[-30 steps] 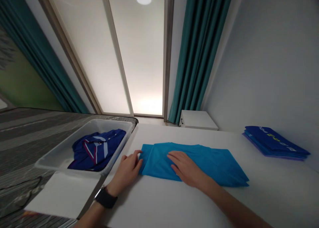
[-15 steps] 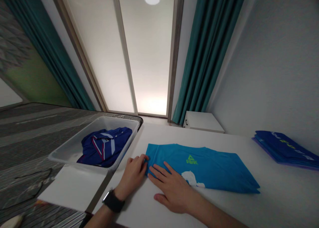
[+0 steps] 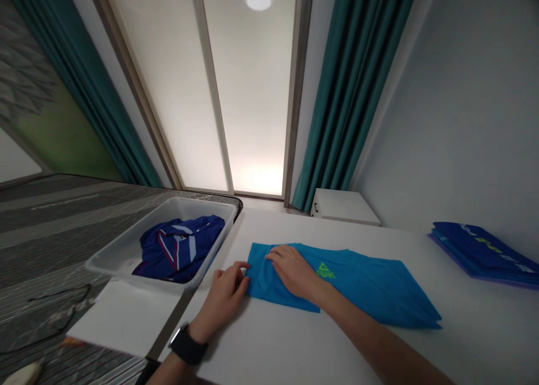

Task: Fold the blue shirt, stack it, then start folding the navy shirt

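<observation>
A bright blue T-shirt point(image 3: 362, 284) with a small green logo lies folded into a long strip on the white table. My left hand point(image 3: 227, 292), with a dark watch on its wrist, is at the strip's left edge. Its thumb and index finger close on the cloth there. My right hand point(image 3: 292, 270) rests on top of the shirt, left of the logo. Its fingers are bent slightly and lie on the fabric beside a crease, not gripping it; the forearm covers part of the shirt.
A clear plastic bin point(image 3: 126, 244) holding a navy garment point(image 3: 181, 247) with red and white stripes stands left of the table point(image 3: 269, 340). Several folded blue garments point(image 3: 484, 250) are stacked at the right. A white cabinet point(image 3: 345, 204) stands beyond the table's far edge.
My right hand has slid away from me over the shirt, its fingers drawing closer together. The white print is now out of sight. My left hand stays at the left edge.
</observation>
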Motion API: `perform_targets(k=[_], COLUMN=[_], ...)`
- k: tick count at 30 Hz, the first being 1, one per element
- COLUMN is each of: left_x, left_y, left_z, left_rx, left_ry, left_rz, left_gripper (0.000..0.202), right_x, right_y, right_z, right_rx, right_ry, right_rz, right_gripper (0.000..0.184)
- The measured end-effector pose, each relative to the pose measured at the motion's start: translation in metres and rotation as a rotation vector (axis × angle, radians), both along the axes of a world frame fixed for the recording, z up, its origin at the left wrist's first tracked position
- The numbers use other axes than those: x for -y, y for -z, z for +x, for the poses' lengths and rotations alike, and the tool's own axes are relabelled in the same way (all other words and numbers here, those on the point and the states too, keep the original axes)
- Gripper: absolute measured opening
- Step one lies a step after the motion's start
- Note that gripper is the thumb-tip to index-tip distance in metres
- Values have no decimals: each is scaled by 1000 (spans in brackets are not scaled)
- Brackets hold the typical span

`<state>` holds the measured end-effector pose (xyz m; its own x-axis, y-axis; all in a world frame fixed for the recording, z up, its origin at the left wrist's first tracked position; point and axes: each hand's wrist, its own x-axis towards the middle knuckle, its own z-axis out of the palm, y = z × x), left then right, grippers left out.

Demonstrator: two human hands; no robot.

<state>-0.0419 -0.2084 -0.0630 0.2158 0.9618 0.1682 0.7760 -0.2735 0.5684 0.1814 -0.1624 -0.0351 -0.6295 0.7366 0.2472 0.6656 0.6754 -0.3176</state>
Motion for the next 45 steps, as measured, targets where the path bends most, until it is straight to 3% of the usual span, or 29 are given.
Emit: perform_targets(k=[6,17,21,25,30,36,45], left_x=[8,7,7,7,2,-16,-29], left_y=[1,2,5,5,3,5,14], left_z=[-1,-3,-4,-5,5,18,6], left_rx=[-55,-46,-62,-71,-226,-408,-409], left_ry=[33,50,24,-10,98,198,143], left_rz=[19,15,32,196,379,260,140], left_gripper=[22,18,20,27,46,51,50], right_x=[-47,-64,-57,-32,8,16,16], right_y=[3,12,8,-1,8,33,31], right_z=[-2,-10,-14,-19,-27,-29,-29], right_rx=[165,235,233,191,134,180,184], right_ry=[156,215,228,220,205,170,168], right_rz=[2,4,47,153,149,-12,-24], right_gripper=[30,19,23,30,46,61,61])
